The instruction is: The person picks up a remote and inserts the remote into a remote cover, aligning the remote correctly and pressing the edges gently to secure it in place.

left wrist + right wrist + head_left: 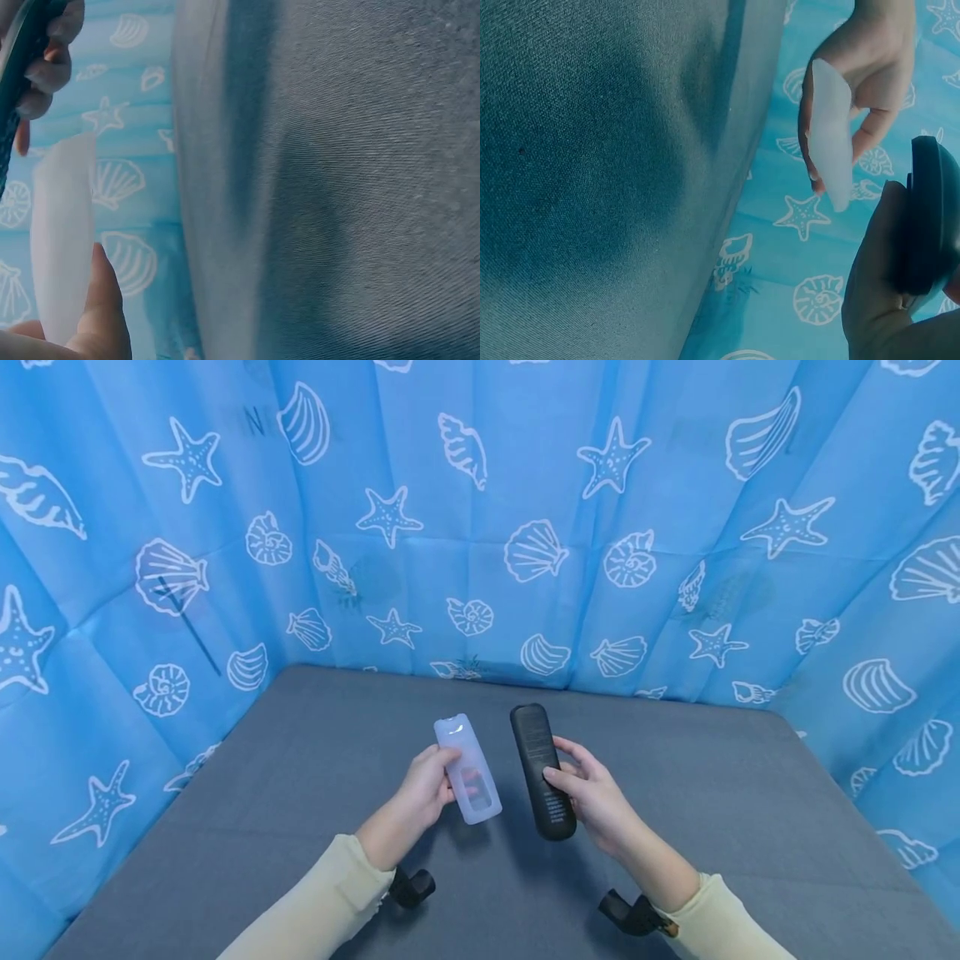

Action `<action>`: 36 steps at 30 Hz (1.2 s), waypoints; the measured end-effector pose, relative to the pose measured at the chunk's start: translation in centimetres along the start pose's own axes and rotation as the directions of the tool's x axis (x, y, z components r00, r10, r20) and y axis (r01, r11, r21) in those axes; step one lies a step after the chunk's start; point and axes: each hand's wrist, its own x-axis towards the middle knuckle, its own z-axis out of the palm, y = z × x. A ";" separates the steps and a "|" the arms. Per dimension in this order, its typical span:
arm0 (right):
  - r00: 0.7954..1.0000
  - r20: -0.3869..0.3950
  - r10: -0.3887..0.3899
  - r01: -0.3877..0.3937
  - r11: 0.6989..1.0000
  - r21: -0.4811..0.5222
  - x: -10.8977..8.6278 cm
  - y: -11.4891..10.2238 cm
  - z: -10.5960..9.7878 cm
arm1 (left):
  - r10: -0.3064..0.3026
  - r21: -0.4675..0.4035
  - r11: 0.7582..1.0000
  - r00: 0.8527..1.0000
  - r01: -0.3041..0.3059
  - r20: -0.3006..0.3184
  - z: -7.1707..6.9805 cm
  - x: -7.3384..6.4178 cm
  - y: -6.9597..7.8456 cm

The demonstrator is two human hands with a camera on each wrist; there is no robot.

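Note:
Between thumb and fingers my left hand (pixel 420 787) grips a translucent white remote cover (pixel 468 752), held tilted above the grey surface. Its lower part has a clearer rectangular area with fingers visible through it. My right hand (pixel 603 802) holds a black remote control (pixel 531 747), thumb across its face, where small pale printing shows near the lower end. Cover and remote are side by side and apart. The left wrist view shows the cover (pixel 64 225) edge-on, with the remote (pixel 21 60) at upper left. In the right wrist view, the remote (pixel 928 217) is at right, below the cover (pixel 830 135).
A grey cloth-covered table (pixel 337 718) lies beneath both hands, and their shadows fall on it. Blue curtains (pixel 465 585) with white shells and starfish enclose its back and sides. Black wrist mounts (pixel 411 887) hang at both sleeves.

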 end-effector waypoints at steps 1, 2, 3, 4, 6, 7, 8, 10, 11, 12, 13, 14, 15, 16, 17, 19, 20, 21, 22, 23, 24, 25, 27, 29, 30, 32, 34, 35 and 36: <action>1.000 -0.004 0.004 -0.004 1.000 -0.002 0.0 0.0 0.1 | 0.008 0.000 1.000 1.000 -0.008 0.004 0.0 -0.1 0.2; 1.000 -0.008 0.007 -0.007 1.000 -0.002 0.0 0.0 0.1 | 0.015 0.002 1.000 1.000 -0.015 0.006 0.1 -0.1 0.3; 1.000 -0.008 0.009 -0.009 1.000 -0.005 0.0 0.0 0.2 | 0.020 0.001 1.000 1.000 -0.020 0.010 0.1 -0.2 0.5; 1.000 -0.008 0.011 -0.011 1.000 -0.006 0.0 0.0 0.2 | 0.025 -0.001 1.000 1.000 -0.025 0.011 0.2 -0.3 0.6; 1.000 0.002 0.014 -0.014 1.000 -0.011 -0.2 0.1 0.3 | 0.031 -0.008 0.999 0.999 -0.031 0.010 0.3 -0.4 0.9; 1.000 0.010 0.015 -0.015 1.000 -0.014 -0.2 0.2 0.4 | 0.037 -0.014 0.999 0.999 -0.037 0.012 0.3 -0.5 1.1; 1.000 0.018 0.015 -0.015 1.000 -0.015 -0.3 0.2 0.5 | 0.039 -0.025 0.999 0.999 -0.039 0.010 0.3 -0.6 1.2; 0.999 0.035 0.012 -0.011 1.000 -0.015 -0.4 0.4 0.5 | 0.033 -0.045 0.998 0.999 -0.033 -0.003 0.4 -0.7 1.4; 0.999 0.040 0.010 -0.009 1.000 -0.017 -0.5 0.4 0.6 | 0.032 -0.054 0.998 0.999 -0.032 -0.008 0.4 -0.7 1.5; 0.999 0.042 0.008 -0.007 1.000 -0.018 -0.5 0.4 0.6 | 0.036 -0.063 0.997 0.999 -0.036 -0.007 0.4 -0.7 1.6; 0.999 0.040 0.008 -0.008 1.000 -0.018 -0.5 0.4 0.6 | 0.036 -0.067 0.997 0.999 -0.037 -0.009 0.4 -0.7 1.6; 0.999 0.038 0.007 -0.006 1.000 -0.020 -0.5 0.5 0.6 | 0.035 -0.074 0.997 0.999 -0.036 -0.013 0.5 -0.7 1.7; 0.999 0.034 0.007 -0.007 1.000 -0.023 -0.5 0.5 0.6 | 0.035 -0.080 0.996 0.999 -0.036 -0.015 0.5 -0.8 1.8; 1.000 0.030 0.007 -0.006 1.000 -0.026 -0.6 0.5 0.6 | 0.037 -0.088 0.995 0.999 -0.038 -0.013 0.6 -0.8 1.8; 1.000 0.030 0.009 -0.008 1.000 -0.026 -0.6 0.5 0.6 | 0.038 -0.098 0.994 0.999 -0.039 -0.012 0.7 -0.8 1.9; 0.999 0.037 0.013 -0.012 1.000 -0.025 -0.6 0.5 0.6 | 0.048 -0.109 0.993 0.999 -0.049 -0.012 0.7 -0.9 2.0; 0.999 0.045 0.014 -0.013 1.000 -0.023 -0.6 0.5 0.7 | 0.058 -0.114 0.992 0.998 -0.059 -0.015 0.8 -0.9 2.0; 0.998 0.054 0.017 -0.016 1.000 -0.019 -0.7 0.4 0.7 | 0.071 -0.115 0.991 0.997 -0.072 -0.017 0.8 -0.9 2.1; 0.998 0.064 0.019 -0.018 1.000 -0.018 -0.7 0.4 0.7 | 0.087 -0.113 0.990 0.996 -0.089 -0.019 0.9 -0.9 2.1; 0.997 0.072 0.022 -0.021 1.000 -0.016 -0.7 0.4 0.8 | 0.105 -0.108 0.988 0.994 -0.107 -0.020 0.9 -0.9 2.1; 0.997 0.075 0.025 -0.024 1.000 -0.018 -0.8 0.4 0.8 | 0.121 -0.102 0.987 0.992 -0.123 -0.022 0.9 -0.9 2.2; 0.997 0.075 0.027 -0.026 0.999 -0.020 -0.8 0.4 0.9 | 0.136 -0.100 0.985 0.990 -0.137 -0.023 1.0 -0.9 2.2; 0.997 0.071 0.031 -0.029 0.999 -0.029 -0.9 0.5 1.0 | 0.153 -0.090 0.984 0.988 -0.154 -0.028 1.0 -0.9 2.3; 0.998 0.062 0.026 -0.023 0.999 -0.046 -0.9 0.5 1.0 | 0.157 -0.083 0.984 0.987 -0.158 -0.027 1.1 -0.9 2.4; 0.998 0.060 0.019 -0.015 0.998 -0.061 -0.9 0.5 1.0 | 0.153 -0.081 0.985 0.988 -0.155 -0.026 1.1 -1.0 2.4; 0.998 0.068 -0.006 0.012 0.996 -0.093 -0.9 0.5 1.0 | 0.153 -0.076 0.985 0.988 -0.154 -0.017 1.1 -1.0 2.6; 0.995 0.088 -0.036 0.047 0.992 -0.121 -0.9 0.6 1.1 | 0.158 -0.067 0.985 0.987 -0.158 -0.005 1.2 -1.1 2.7; 0.994 0.100 -0.051 0.064 0.989 -0.132 -0.9 0.7 1.1 | 0.163 -0.060 0.985 0.987 -0.162 0.001 1.2 -1.2 2.8; 0.992 0.114 -0.063 0.078 0.987 -0.139 -0.9 0.7 1.1 | 0.169 -0.052 0.984 0.986 -0.168 0.004 1.2 -1.2 2.8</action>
